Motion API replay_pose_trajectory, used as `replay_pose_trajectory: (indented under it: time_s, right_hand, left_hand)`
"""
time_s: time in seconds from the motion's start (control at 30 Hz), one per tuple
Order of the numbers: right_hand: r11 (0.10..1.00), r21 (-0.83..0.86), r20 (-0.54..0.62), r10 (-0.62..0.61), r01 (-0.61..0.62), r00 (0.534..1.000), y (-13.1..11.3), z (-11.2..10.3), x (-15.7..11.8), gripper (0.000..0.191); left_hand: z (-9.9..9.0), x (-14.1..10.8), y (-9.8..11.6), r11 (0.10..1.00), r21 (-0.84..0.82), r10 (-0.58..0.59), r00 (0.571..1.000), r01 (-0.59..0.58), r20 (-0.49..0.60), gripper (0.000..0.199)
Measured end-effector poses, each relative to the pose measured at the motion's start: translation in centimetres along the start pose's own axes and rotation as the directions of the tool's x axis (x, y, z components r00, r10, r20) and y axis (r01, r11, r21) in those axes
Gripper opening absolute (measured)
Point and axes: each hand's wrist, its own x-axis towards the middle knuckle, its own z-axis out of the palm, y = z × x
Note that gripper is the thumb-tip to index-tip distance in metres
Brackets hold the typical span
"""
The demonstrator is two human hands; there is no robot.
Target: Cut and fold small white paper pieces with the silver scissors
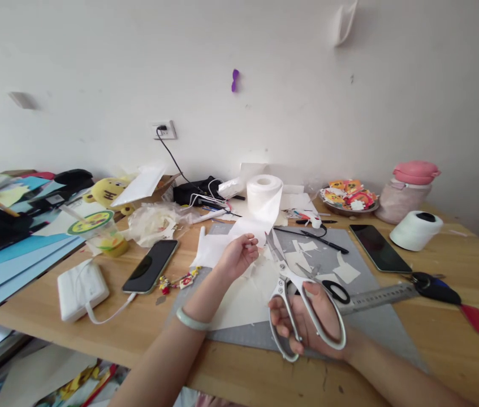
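My right hand (307, 319) is wrapped through the handles of large silver scissors (282, 271), whose blades point up and away, slightly parted. My left hand (240, 255), with a pale bangle on the wrist, has its fingers curled at the edge of a white tissue strip (243, 227); whether it pinches the strip is too small to tell. The strip runs from a white paper roll (264, 195) standing behind the hands. Below them a cream paper sheet (239, 302) and cut scraps (346, 269) lie on a grey cutting mat (375, 330).
Two phones (151, 265) (379, 247), a power bank (82, 289), a drink cup (106, 234) and a thread spool (416, 230) surround the mat. A steel ruler (381, 297) and black-handled scissors (336, 291) lie right. Behind are a dish (349, 209) and a pink-lidded jar (406, 192).
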Motion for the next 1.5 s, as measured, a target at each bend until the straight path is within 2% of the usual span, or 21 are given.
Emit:
replay_pose_trajectory:
  time_s: [0.17, 0.3, 0.4, 0.57, 0.73, 1.03, 1.17, 1.3, 1.5]
  right_hand:
    - [0.995, -0.079, 0.191, 0.077, -0.063, 0.979, 1.0, -1.3, 0.4, 0.054]
    - [0.993, -0.110, 0.199, 0.064, -0.042, 0.978, 1.1, -1.8, 0.5, 0.055]
    - [0.992, -0.113, 0.185, 0.079, -0.058, 0.980, 1.0, -1.8, 0.4, 0.053]
    - [0.988, -0.141, 0.231, 0.091, -0.059, 0.969, 1.2, -1.8, 0.5, 0.050]
    - [0.992, -0.121, 0.197, 0.068, -0.044, 0.978, 1.0, -1.3, 0.2, 0.052]
    - [0.995, -0.096, 0.162, 0.035, -0.020, 0.986, 0.8, -1.0, 0.2, 0.047]
    - [0.994, -0.107, 0.155, 0.044, -0.028, 0.987, 1.1, -1.3, 0.4, 0.066]
    - [0.993, -0.115, 0.112, 0.032, -0.019, 0.993, 1.3, -1.1, 0.4, 0.083]
    - [0.995, -0.094, 0.087, 0.024, -0.016, 0.996, 0.9, -0.4, 0.2, 0.084]
  left_hand:
    - [-0.8, 0.3, -1.2, 0.997, -0.081, -0.008, 0.999, 0.011, 0.034, 0.013]
    - [-1.3, 0.8, -1.5, 0.990, -0.133, 0.041, 0.998, -0.034, 0.047, 0.015]
    - [-1.4, 1.0, -1.7, 0.983, -0.151, 0.108, 0.993, -0.101, 0.044, 0.027]
    - [-1.2, 1.2, -2.0, 0.976, -0.105, 0.188, 0.981, -0.192, -0.046, 0.024]
    - [-1.0, 1.1, -1.9, 0.970, -0.121, 0.199, 0.974, -0.212, -0.110, 0.021]
    - [-1.2, 0.9, -2.0, 0.974, -0.048, 0.212, 0.970, -0.219, -0.119, 0.022]
    - [-1.3, 1.1, -2.0, 0.981, -0.067, 0.173, 0.977, -0.182, -0.124, 0.017]
    - [-1.1, 1.1, -1.9, 0.985, -0.092, 0.134, 0.981, -0.148, -0.144, 0.023]
    - [-0.9, 0.8, -1.9, 0.980, -0.095, 0.160, 0.975, -0.175, -0.154, 0.021]
